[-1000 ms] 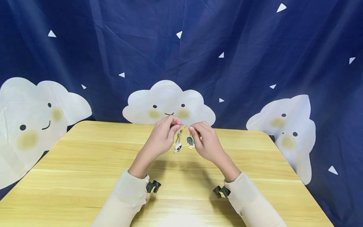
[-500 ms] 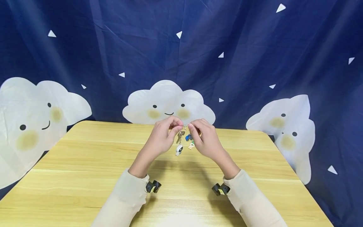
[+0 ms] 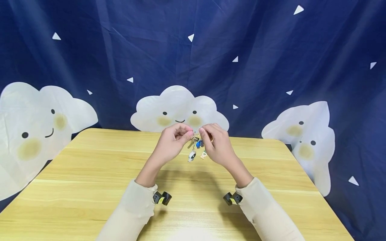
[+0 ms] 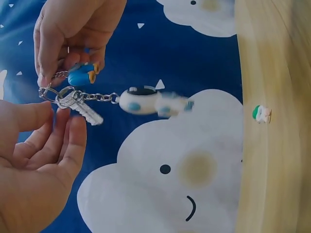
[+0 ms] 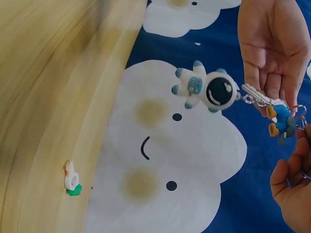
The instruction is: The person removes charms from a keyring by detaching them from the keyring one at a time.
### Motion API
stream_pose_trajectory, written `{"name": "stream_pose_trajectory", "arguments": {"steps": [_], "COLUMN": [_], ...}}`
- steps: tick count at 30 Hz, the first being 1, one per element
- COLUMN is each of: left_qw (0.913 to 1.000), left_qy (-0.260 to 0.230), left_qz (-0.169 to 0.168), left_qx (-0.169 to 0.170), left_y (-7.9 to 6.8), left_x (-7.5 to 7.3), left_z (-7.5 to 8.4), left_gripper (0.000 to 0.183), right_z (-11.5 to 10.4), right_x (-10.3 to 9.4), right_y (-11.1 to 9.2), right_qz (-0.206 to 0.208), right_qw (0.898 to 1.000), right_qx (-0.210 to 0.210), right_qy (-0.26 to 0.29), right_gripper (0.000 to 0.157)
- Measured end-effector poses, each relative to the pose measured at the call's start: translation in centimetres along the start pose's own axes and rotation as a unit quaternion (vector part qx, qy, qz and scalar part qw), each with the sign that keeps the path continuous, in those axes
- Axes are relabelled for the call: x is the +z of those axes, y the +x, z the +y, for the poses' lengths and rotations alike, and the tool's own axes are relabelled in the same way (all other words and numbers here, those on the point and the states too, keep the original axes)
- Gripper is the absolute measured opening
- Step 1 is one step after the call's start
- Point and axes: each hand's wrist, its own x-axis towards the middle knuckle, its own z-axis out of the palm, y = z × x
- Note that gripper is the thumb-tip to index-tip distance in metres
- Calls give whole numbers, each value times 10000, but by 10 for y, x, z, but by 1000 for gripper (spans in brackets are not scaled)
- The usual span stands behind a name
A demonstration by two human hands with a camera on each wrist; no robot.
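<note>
My left hand [image 3: 170, 144] and right hand [image 3: 218, 144] meet above the table, fingertips nearly together. Between them are linked metal rings [image 4: 65, 97], which the left fingertips pinch. From these hang a silver key [image 4: 90, 114] and, on a chain, a white astronaut charm [image 5: 218, 92] with a dark visor. A blue charm [image 4: 81, 75] with orange feet dangles on a short chain close under my right fingers, which pinch its ring. The fingers partly hide where the rings join.
A small white and green figurine [image 5: 73, 179] lies on the wooden table [image 3: 90, 187], beyond the hands. Behind the far edge hangs a dark blue curtain [image 3: 193, 67] printed with clouds.
My right hand has shifted slightly left, toward the left hand. The blue charm has turned and moved nearer the key; the astronaut charm has swung a little to the right.
</note>
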Motion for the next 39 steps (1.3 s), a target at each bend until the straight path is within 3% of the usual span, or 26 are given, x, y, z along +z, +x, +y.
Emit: {"name": "stream_pose_trajectory", "arguments": {"steps": [10,19,31,35,39], "left_qw": [9975,9927,9720,9666,9636], "left_qy": [457,925,1358,1437,1613], "left_qz": [178,337,396,422,555], "left_qx": [512,701,1876,2079,2060], "left_y": [-1,-1,0,0,0], "left_x": [5,8,2,2,3], "left_z": [6,5,4,2,1], "left_gripper": [13,8,7,6,5], "right_z": [5,5,8,10,8], "right_x": [2,2,1,1,1], "right_y": [-1,-1,1,1,1], "right_qz": [-5,-53,-88,-161,-141], "right_qw": [9998,9996,9995,9990,9991], "right_qx": [211,257,302,405,387], "right_qy": [-23,-54,-63,-97,-50], "right_gripper": [25,24,24,25,25]}}
